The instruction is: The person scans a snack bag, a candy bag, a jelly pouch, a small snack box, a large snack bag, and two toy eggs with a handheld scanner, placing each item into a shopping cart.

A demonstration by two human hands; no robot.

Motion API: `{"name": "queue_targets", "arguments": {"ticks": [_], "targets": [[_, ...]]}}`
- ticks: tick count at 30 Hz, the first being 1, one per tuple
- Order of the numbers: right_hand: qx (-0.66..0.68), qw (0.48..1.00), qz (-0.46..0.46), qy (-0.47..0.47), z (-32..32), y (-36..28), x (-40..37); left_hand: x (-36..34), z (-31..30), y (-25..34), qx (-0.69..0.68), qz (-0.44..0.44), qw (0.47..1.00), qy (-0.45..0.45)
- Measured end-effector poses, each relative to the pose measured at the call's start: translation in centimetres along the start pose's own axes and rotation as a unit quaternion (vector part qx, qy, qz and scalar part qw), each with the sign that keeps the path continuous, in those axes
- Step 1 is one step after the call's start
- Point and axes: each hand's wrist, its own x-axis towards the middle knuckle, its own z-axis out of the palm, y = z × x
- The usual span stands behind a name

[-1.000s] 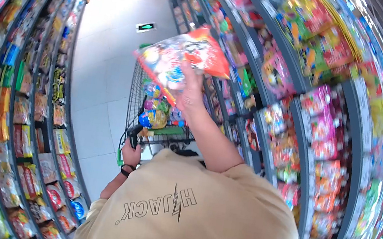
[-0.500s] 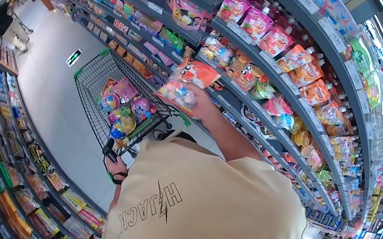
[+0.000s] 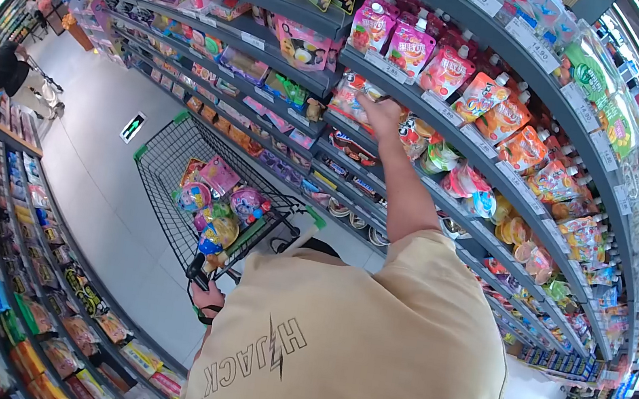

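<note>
My right hand (image 3: 384, 116) is at the shelf on the right, its fingers closed on the edge of a red and clear candy bag (image 3: 354, 100). The bag sits among other packets on the shelf below the spouted pouches (image 3: 410, 46). My left hand (image 3: 206, 298) is wrapped round the black handle (image 3: 199, 271) of a shopping cart (image 3: 167, 178). In the cart lie several colourful packages, among them a pink packet (image 3: 219, 175) and a round clear-and-yellow one (image 3: 219, 230).
Long grey shelves of snacks (image 3: 460, 125) curve along my right. Another shelf row (image 3: 42, 258) runs down the left. Between them is a pale tiled floor (image 3: 95, 168) with a green arrow sign (image 3: 133, 127). Another person (image 3: 22, 80) stands farther up the aisle.
My right hand has carried the candy bag from above the cart's near right side up to the shelf. My left hand stays on the cart handle.
</note>
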Motion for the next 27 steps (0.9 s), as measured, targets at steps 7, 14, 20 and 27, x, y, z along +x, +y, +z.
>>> {"name": "queue_targets", "arguments": {"ticks": [7,14,20,27], "targets": [[-0.308,0.944,0.097,-0.070,-0.2,-2.0,0.3,-0.2,-0.3,1.4,-0.004,-0.039,0.999,-0.012],[-0.276,0.956,-0.067,0.074,2.3,3.2,-1.6,0.0,0.0,1.8,-0.021,-0.075,0.997,-0.007],[-0.224,0.971,-0.082,0.021,2.1,6.1,-1.2,0.5,0.9,0.1,-0.060,-0.037,0.997,0.012],[-0.254,0.966,-0.037,0.023,1.8,1.6,-4.4,0.2,0.5,1.0,-0.048,-0.058,0.997,0.011]]}}
